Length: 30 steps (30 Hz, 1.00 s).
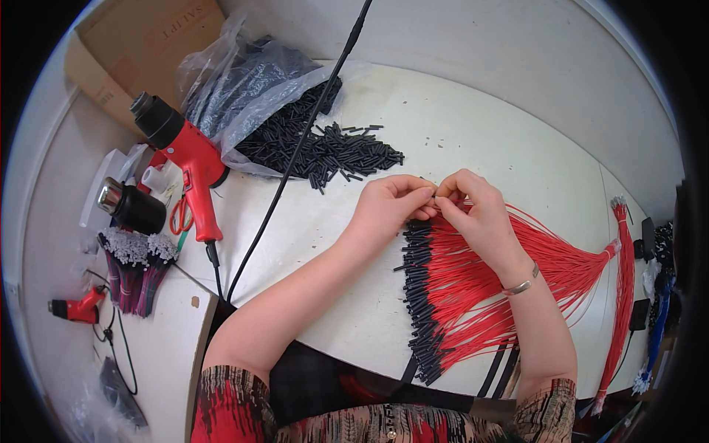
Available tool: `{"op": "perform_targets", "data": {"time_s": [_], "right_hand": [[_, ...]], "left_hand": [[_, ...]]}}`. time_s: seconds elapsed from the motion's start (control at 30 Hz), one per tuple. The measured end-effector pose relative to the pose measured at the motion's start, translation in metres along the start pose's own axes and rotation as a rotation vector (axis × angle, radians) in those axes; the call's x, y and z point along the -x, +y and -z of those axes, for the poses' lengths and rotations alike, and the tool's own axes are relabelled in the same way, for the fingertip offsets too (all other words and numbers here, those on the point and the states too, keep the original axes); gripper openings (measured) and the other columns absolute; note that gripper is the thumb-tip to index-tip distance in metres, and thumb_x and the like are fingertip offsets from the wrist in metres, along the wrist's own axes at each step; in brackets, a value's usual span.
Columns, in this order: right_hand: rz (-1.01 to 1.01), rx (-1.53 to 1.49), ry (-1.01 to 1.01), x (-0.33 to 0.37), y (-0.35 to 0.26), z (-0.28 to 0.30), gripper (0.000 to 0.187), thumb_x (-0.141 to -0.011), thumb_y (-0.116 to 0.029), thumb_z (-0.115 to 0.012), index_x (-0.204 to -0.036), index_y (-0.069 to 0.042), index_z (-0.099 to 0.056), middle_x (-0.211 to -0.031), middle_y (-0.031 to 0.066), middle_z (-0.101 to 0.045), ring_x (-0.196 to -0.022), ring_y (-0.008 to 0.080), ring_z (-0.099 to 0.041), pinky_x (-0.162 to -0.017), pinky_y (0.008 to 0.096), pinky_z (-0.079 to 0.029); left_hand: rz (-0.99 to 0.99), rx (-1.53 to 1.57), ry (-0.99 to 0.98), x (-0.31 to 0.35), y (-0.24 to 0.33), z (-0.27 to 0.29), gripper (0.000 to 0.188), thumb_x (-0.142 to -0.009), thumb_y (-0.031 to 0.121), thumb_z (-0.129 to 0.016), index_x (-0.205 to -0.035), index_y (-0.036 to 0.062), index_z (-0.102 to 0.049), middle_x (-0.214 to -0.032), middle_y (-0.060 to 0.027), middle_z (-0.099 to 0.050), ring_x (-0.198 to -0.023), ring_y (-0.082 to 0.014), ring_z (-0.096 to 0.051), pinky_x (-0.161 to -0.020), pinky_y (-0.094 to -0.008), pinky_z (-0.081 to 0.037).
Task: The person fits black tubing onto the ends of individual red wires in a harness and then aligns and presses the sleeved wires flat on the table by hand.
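A white round-edged table (473,125) stood on a pale grey floor (44,244) under bright, even light, with a cardboard box (129,44) beyond its far corner.

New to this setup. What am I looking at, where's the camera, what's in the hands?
No machine here: a person works with bare hands. The one picture comes from a fisheye camera on their head, looking down, so straight edges bend. The left hand and right hand meet, pinching the end of a red wire where the fan of red wires, tipped with black sleeves, spreads on the white table. Farther off lie a pile of loose black tube pieces, a red heat gun and a second red wire bundle.
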State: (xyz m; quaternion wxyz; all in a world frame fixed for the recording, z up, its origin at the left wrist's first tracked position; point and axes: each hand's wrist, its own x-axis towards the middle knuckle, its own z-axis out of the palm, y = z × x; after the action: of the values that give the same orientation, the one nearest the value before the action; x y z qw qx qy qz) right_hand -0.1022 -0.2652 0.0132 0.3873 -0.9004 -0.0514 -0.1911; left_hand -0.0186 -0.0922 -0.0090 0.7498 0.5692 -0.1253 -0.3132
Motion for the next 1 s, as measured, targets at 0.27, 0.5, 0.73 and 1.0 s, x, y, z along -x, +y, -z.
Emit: {"op": "perform_targets", "data": {"time_s": [0.27, 0.5, 0.73, 1.0], "right_hand": [[-0.129, -0.094, -0.001, -0.006, 0.002, 0.009, 0.007, -0.093, -0.005, -0.07, -0.096, 0.0, -0.067, -0.09, 0.0097, -0.069, -0.081, 0.0197, -0.066, -0.071, 0.0332, -0.053], [-0.106, -0.053, 0.0, -0.004, 0.001, 0.005, 0.005, -0.093, -0.005, -0.068, -0.093, 0.0, -0.065, -0.088, 0.012, -0.069, -0.078, 0.025, -0.066, -0.071, 0.0357, -0.052], [-0.058, 0.008, 0.017, -0.002, 0.002, 0.004, 0.004, -0.093, -0.004, -0.067, -0.094, 0.0, -0.065, -0.087, 0.0129, -0.069, -0.08, 0.0278, -0.067, -0.072, 0.0383, -0.053], [-0.093, -0.033, 0.022, -0.003, 0.001, 0.002, 0.004, -0.093, -0.004, -0.067, -0.095, 0.0, -0.065, -0.086, 0.0128, -0.069, -0.078, 0.027, -0.066, -0.071, 0.0373, -0.053]], "left_hand": [[-0.01, -0.022, 0.06, 0.001, 0.003, -0.002, 0.025, -0.106, 0.018, -0.063, -0.116, -0.0031, -0.072, -0.094, -0.0065, -0.073, -0.082, -0.0119, -0.071, -0.08, -0.0236, -0.057], [0.053, 0.25, -0.068, -0.005, -0.003, 0.012, 0.036, -0.11, 0.029, -0.057, -0.117, -0.0041, -0.068, -0.094, -0.0073, -0.074, -0.08, -0.0112, -0.071, -0.076, -0.0222, -0.06], [0.108, 0.194, -0.1, -0.007, -0.004, 0.007, 0.031, -0.108, 0.027, -0.062, -0.112, -0.0017, -0.071, -0.092, -0.0061, -0.074, -0.082, -0.0125, -0.072, -0.076, -0.0235, -0.06], [0.096, 0.149, -0.072, -0.007, -0.003, 0.007, 0.031, -0.108, 0.027, -0.061, -0.112, -0.0022, -0.071, -0.093, -0.0068, -0.074, -0.082, -0.0137, -0.073, -0.076, -0.0242, -0.06]]}}
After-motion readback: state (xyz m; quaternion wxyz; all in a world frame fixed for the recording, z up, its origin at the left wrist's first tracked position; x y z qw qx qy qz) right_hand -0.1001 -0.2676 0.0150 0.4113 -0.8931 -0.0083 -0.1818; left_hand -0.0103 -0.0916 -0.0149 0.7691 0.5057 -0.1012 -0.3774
